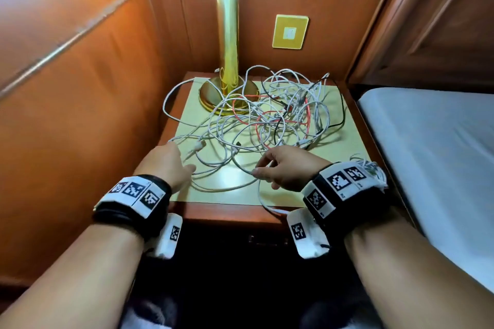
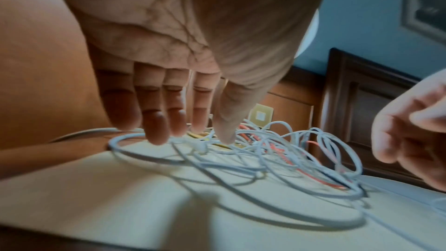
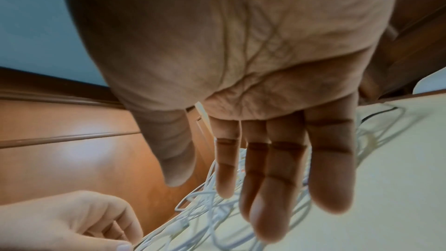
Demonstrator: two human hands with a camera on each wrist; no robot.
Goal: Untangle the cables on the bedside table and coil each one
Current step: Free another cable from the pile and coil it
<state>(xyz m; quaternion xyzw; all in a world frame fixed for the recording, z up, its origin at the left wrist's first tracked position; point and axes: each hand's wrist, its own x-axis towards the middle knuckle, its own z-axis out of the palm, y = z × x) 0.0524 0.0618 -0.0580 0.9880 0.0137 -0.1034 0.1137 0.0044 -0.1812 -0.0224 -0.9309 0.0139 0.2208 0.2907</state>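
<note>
Cables (image 1: 267,117) are lying tangled against the lamp base (image 1: 213,93), sprawling from it toward both hands. Left hand (image 1: 165,160), nearer the loose ends, is reaching with straight fingers; right hand (image 1: 286,168) is sitting over a white strand, grip unclear.

One bedside table (image 1: 187,189) carries one lamp (image 1: 227,61) and a tangle of cables (image 1: 267,120): several white, apparently one red and one black. Two hands are visible.
</note>
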